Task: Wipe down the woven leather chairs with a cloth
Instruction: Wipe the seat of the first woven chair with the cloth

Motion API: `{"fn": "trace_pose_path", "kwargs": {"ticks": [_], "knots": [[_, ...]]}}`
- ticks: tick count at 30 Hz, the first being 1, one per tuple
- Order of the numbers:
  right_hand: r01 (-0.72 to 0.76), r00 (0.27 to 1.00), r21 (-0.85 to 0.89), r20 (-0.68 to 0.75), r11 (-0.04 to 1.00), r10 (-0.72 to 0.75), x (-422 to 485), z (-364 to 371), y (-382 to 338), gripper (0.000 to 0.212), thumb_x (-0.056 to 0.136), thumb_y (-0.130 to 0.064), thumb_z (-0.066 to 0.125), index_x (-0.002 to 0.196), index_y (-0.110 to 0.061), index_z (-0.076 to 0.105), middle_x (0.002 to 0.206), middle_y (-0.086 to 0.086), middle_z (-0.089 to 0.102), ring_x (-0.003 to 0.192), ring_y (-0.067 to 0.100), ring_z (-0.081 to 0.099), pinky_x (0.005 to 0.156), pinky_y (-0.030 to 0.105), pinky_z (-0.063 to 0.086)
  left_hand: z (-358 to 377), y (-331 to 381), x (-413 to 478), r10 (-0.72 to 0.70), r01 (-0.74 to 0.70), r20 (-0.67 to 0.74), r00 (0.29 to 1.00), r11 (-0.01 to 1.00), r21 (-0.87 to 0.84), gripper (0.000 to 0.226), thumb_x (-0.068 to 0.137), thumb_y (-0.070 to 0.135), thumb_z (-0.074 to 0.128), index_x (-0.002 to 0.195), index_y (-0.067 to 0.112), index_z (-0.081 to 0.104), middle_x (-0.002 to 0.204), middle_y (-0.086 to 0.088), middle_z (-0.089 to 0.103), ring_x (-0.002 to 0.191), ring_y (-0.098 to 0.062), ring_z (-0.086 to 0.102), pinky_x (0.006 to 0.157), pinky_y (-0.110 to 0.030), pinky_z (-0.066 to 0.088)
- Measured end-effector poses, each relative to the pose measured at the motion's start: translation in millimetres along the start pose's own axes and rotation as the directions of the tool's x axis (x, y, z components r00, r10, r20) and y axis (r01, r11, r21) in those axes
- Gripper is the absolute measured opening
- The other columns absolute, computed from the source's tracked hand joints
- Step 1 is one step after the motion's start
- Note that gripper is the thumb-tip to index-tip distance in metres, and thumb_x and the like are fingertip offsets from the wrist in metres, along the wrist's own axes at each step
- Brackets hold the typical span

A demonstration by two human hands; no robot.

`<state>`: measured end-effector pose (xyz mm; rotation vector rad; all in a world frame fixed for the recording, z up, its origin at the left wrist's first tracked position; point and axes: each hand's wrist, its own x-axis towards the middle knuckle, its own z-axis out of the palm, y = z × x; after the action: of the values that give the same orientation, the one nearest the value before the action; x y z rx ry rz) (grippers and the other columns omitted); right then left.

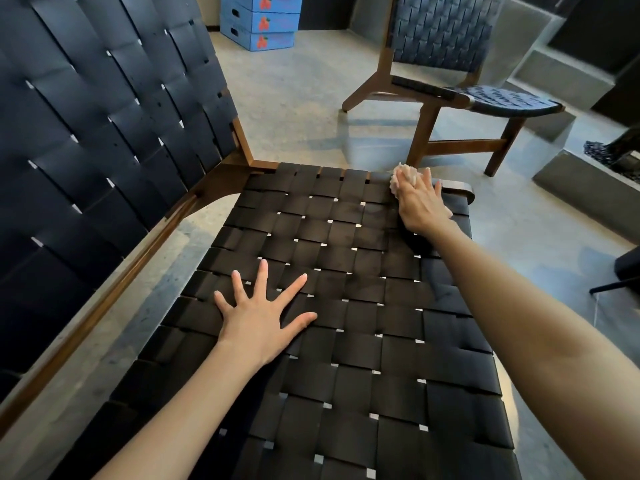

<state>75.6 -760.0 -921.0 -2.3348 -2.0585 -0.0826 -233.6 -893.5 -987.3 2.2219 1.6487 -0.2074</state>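
Observation:
A woven black leather chair fills the view, its seat [346, 306] in front of me and its backrest [104, 116] rising at the left. My left hand [258, 317] lies flat on the seat with fingers spread. My right hand [420, 202] presses a small pale cloth [398, 178] against the far right corner of the seat, by the wooden frame end [462, 188]. The cloth is mostly hidden under the fingers. A second woven leather chair [446, 64] with a wooden frame stands further back on the floor.
Stacked blue cardboard boxes [261, 22] sit against the far wall. Grey concrete steps [554, 74] run along the right side, with a dark object [620, 147] on a ledge. A dark furniture leg [616, 285] stands at the right edge. Concrete floor lies between the chairs.

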Motion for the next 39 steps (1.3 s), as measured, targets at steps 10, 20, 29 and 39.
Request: {"fn": "trace_pose_path", "kwargs": {"ticks": [10,20,29,39], "knots": [[0.176,0.981,0.097,0.061,0.98,-0.182,-92,2,-20,0.067,0.095,0.0,0.033,0.155,-0.02,0.01,0.161,0.01,0.002,0.149,0.024,-0.002,0.12,0.039,0.001,-3,1,-2,-0.001,0.002,0.014,1.0,1.0,-0.009,0.07,0.08,0.08,0.008,0.141,0.058,-0.019,0.158,-0.007,-0.026,0.143,-0.049,-0.014,0.111,-0.068,0.005],[0.118,0.992,-0.046,0.049,0.992,-0.116,-68,4,-7,0.062,0.102,-0.017,0.03,0.155,-0.019,-0.002,0.162,0.01,0.004,0.148,0.032,-0.003,0.119,0.045,-0.001,-2,1,-1,-0.008,0.008,0.018,1.0,1.0,-0.016,0.072,0.077,0.081,0.006,0.141,0.059,-0.019,0.158,-0.006,-0.027,0.143,-0.048,-0.015,0.111,-0.068,0.005],[0.005,1.0,-0.046,-0.005,0.999,-0.005,-36,0,-8,0.061,0.102,-0.019,0.028,0.155,-0.018,-0.003,0.162,0.009,-0.003,0.148,0.031,-0.008,0.119,0.045,-0.005,-2,0,0,-0.004,0.004,0.02,1.0,1.0,-0.012,0.074,0.075,0.081,0.005,0.141,0.059,-0.019,0.158,-0.006,-0.027,0.143,-0.048,-0.014,0.111,-0.068,0.006],[-0.364,0.92,0.152,-0.096,0.919,0.381,-66,-4,19,0.062,0.099,-0.006,0.03,0.155,-0.017,0.006,0.162,0.004,-0.004,0.149,0.025,-0.006,0.12,0.05,0.005,1,0,3,-0.008,0.009,0.026,1.0,1.0,-0.014,0.07,0.079,0.081,0.008,0.139,0.059,-0.022,0.157,-0.006,-0.029,0.142,-0.048,-0.017,0.11,-0.069,0.004]]}}
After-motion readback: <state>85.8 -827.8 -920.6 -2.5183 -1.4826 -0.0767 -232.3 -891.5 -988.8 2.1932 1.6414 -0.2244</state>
